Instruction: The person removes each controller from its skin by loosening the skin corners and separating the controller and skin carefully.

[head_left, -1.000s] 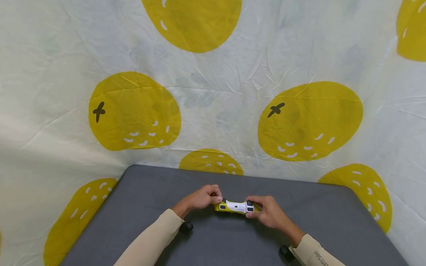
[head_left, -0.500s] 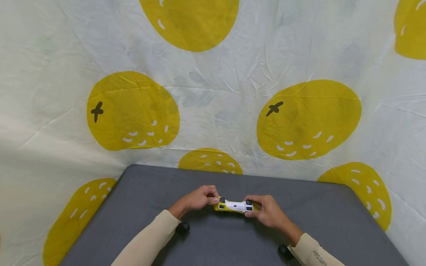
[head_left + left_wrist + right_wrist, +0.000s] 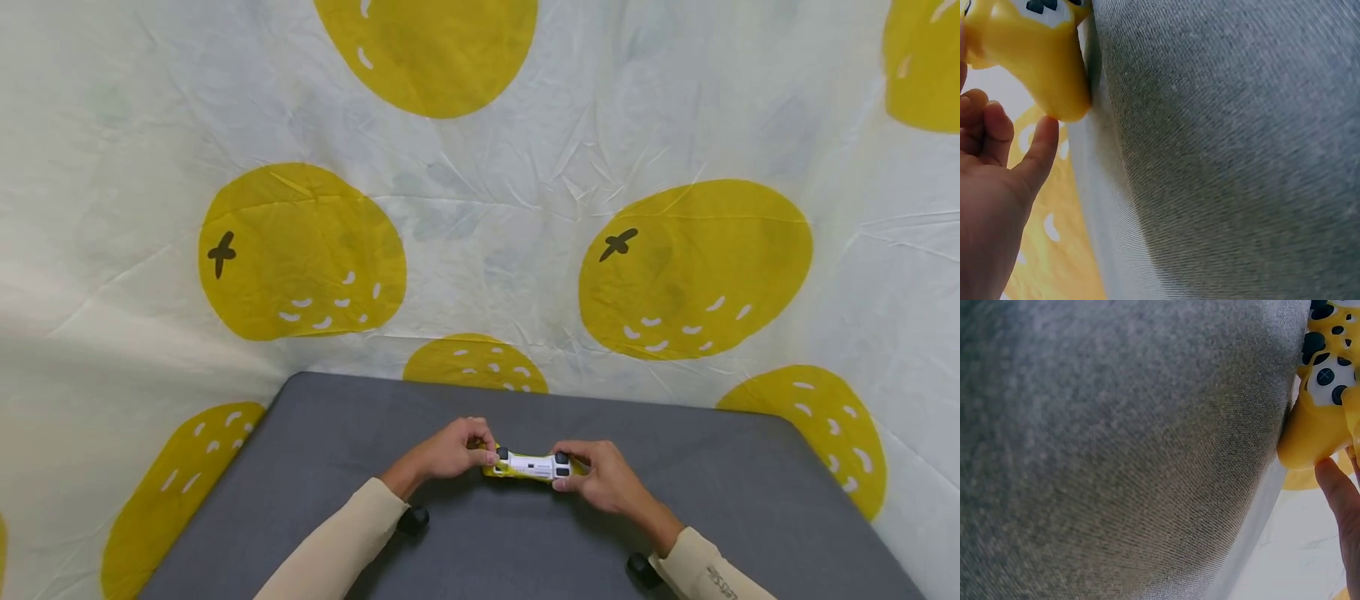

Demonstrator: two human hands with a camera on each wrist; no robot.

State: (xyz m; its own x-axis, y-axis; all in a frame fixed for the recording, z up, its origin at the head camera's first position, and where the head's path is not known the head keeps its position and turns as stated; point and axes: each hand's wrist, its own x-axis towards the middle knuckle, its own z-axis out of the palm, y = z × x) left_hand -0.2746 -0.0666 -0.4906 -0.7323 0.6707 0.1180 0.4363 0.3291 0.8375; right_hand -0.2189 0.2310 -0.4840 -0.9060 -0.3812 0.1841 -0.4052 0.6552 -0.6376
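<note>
Game controller (image 3: 531,466), yellow and white, held over grey table (image 3: 750,492); left hand (image 3: 450,450) and right hand (image 3: 603,479) each curl round one end. Judged rigid, light, slick plastic (best held by its horns). Left wrist view: fingers (image 3: 1035,156) touch a horn. Right wrist view: buttons visible, fingertip beneath. Lemon-print cloth (image 3: 300,250) behind; nothing obstructs.
</note>
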